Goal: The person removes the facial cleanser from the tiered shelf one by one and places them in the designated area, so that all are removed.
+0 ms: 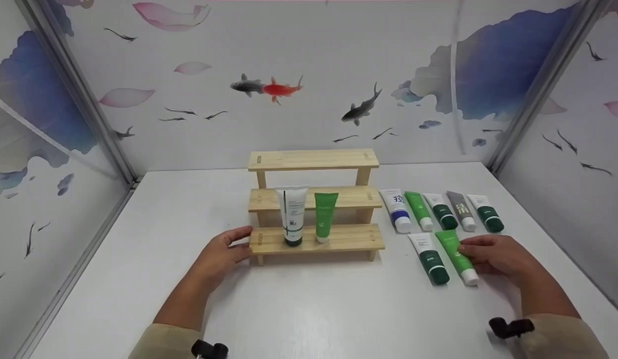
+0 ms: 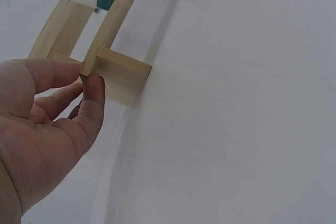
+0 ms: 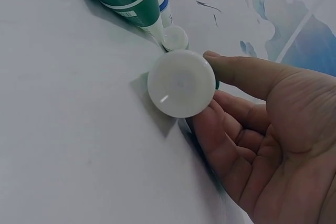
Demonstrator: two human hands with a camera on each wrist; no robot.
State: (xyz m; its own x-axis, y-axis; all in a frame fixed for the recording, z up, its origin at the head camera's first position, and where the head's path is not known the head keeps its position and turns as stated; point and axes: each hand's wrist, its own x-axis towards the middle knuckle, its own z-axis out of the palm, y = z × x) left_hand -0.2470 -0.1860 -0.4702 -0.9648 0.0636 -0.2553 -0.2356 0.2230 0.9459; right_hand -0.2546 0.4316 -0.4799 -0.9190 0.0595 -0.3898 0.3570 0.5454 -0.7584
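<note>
My left hand (image 1: 222, 257) pinches the left end of the lowest tier of a three-tier wooden rack (image 1: 351, 239). In the left wrist view, thumb and fingers meet on that board's corner (image 2: 90, 62). On this tier a white tube with a dark cap (image 1: 292, 214) and a small green tube (image 1: 326, 214) stand upright on their caps. To the right, my right hand (image 1: 506, 259) holds another green tube (image 1: 452, 247) by its side, low at the table. Its round white cap (image 3: 181, 83) faces the right wrist camera and hides most of the tube.
A white tube with a dark green lower part (image 1: 431, 259) lies left of the held one. Behind them lies a row of several tubes, among them a white-and-blue one (image 1: 396, 209) and a grey one (image 1: 461, 210). Printed panels (image 1: 309, 119) wall the white table (image 1: 309, 309).
</note>
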